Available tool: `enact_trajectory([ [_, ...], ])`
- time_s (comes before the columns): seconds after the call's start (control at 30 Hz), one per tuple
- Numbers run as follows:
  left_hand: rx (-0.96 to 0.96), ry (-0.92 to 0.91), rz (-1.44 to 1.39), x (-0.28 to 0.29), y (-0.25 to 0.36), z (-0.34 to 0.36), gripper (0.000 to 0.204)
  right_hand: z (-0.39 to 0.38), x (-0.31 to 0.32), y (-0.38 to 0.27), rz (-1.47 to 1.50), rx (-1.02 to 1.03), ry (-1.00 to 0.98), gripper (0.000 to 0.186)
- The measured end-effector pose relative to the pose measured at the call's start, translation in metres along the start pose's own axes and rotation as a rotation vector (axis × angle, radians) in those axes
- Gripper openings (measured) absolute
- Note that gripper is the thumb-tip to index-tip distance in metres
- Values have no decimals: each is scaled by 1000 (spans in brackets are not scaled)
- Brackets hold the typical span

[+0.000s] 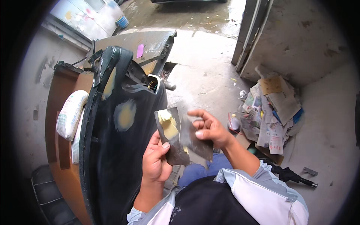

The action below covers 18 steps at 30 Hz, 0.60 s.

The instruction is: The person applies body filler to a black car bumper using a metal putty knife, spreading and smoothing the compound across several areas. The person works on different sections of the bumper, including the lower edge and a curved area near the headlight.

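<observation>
My left hand (155,159) is closed on the lower edge of a dark flat putty spreader (175,150), its thumb across the face. A thick smear of pale yellow putty (169,127) covers the upper part of that face. Close on the right, a second dark spreader (199,148), blurred by motion, is pinched in my right hand (212,131); its index finger points left above the spreader. The two blades almost meet, and whether they touch I cannot tell. Left of my hands stands a black car body panel (112,157) with a dried putty patch (125,114).
White filled sacks (72,114) lie on a brown panel (54,150) behind the black one. Newspapers and cardboard (275,108) are heaped by the right wall, near a small can (234,123). A black folded umbrella (294,175) lies on the floor at lower right.
</observation>
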<state>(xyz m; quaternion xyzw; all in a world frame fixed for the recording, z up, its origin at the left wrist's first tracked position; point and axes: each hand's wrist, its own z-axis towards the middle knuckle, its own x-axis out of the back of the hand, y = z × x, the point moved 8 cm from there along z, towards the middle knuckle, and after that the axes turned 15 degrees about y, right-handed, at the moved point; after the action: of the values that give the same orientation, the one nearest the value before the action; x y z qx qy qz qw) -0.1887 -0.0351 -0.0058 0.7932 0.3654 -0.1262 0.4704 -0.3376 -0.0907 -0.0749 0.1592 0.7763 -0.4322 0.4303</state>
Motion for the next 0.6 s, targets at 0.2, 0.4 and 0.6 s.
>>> enact_trajectory([
  [0.2,-366,-118,-39,-56,26,-7,56,-23,37,-91,-7,263,175,77],
  [0.4,-607,-292,-115,-82,30,-7,54,-53,-7,-99,-529,382,188,66],
  [0.6,-636,-480,166,-107,23,12,49,-29,-37,-142,-582,503,170,65],
])
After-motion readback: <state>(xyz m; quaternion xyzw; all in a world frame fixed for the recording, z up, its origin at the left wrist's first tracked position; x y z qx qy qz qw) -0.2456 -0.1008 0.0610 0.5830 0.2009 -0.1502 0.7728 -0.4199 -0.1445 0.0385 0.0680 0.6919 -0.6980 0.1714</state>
